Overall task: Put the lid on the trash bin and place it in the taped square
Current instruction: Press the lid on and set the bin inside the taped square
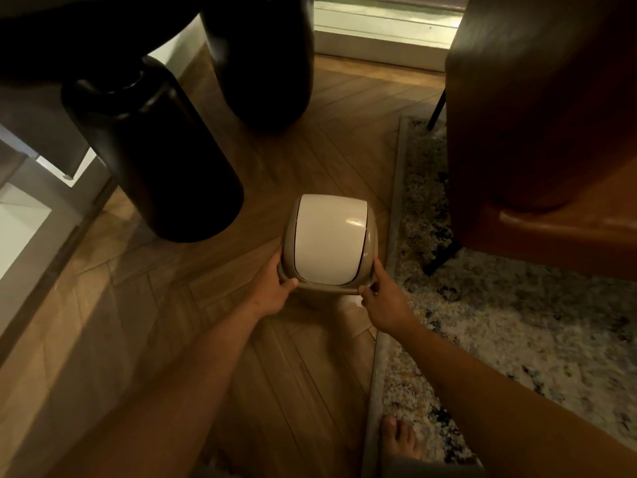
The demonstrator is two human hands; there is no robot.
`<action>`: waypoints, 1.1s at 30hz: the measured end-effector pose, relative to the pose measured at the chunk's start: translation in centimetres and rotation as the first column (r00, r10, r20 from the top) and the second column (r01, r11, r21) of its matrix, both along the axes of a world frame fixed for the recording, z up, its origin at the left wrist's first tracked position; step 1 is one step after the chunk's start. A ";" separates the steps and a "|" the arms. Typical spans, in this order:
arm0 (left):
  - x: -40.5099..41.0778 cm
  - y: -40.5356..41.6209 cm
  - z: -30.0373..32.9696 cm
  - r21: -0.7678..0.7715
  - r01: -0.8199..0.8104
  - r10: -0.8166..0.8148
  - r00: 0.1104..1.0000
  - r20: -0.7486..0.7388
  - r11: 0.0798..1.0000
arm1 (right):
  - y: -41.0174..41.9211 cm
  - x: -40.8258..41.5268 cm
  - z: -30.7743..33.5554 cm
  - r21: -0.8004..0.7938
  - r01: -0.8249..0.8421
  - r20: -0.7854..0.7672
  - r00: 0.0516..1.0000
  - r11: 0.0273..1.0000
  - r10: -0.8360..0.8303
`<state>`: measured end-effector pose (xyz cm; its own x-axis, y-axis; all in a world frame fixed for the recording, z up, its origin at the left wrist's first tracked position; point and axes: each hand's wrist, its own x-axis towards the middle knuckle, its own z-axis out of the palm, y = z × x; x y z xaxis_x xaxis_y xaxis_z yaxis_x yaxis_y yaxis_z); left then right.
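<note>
- Nearest the camera, a bare foot rests on the near edge of the patterned rug, where the rug meets the wooden floor; both forearms reach forward and down from there.
- The left hand grips the near-left corner of the trash bin; its fingers are curled closed over the beige rim, thumb on top; the wrist runs straight on from the forearm, angled in from the left.
- The right hand holds the near-right corner; thumb and fingers are pinched on the rim, the index finger laid up along the bin's right side; this arm comes in from the right, over the rug's edge.
- The bin lies directly ahead of both sets of fingers, its long axis running away from the person; both hands look about equally near to it.
- The lid is already seated: a beige frame with a white swing flap, glossy on its far-right part.
- The bin stands on or just above the floor, just beside the rug's left edge; contact with the floor cannot be told.
- No taped square is visible; the coming carry probably turns on finding it.
- Farther off, a tall dark cylinder stands to the far left and a brown chair to the far right.
</note>
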<state>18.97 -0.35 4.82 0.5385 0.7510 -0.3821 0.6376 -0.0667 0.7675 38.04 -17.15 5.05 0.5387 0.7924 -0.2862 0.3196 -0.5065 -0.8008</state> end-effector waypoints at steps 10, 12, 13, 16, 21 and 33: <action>5.0 6.1 0.2 0.034 0.076 -0.074 0.995 -0.073 0.996 | 4.6 5.1 -1.4 -0.007 0.069 -0.104 0.992 0.998 -0.069; 6.1 7.2 0.2 0.041 0.073 -0.070 0.995 -0.067 0.997 | 5.9 6.1 -1.5 -0.012 0.083 -0.090 0.992 0.996 -0.084; 6.7 7.7 0.3 0.055 0.077 -0.073 0.995 -0.069 0.996 | 6.6 6.6 -1.5 -0.008 0.092 -0.092 0.992 0.996 -0.092; 8.3 9.2 0.5 0.103 0.103 -0.096 0.992 -0.077 0.989 | 8.4 8.2 -1.3 0.004 0.098 -0.099 0.990 0.995 -0.098; 10.2 10.9 1.0 0.118 0.118 -0.109 0.991 -0.081 0.986 | 10.6 10.2 -0.8 0.020 0.096 -0.093 0.991 0.995 -0.093; 10.3 10.9 0.8 0.140 0.108 -0.098 0.992 -0.073 0.984 | 10.6 10.2 -0.8 0.011 0.042 -0.034 0.999 0.999 -0.042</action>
<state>29.29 10.60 5.58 0.5929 0.7426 -0.3115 0.6706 -0.2411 0.7016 48.25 -6.56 4.22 0.5615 0.7728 -0.2957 0.2709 -0.5093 -0.8168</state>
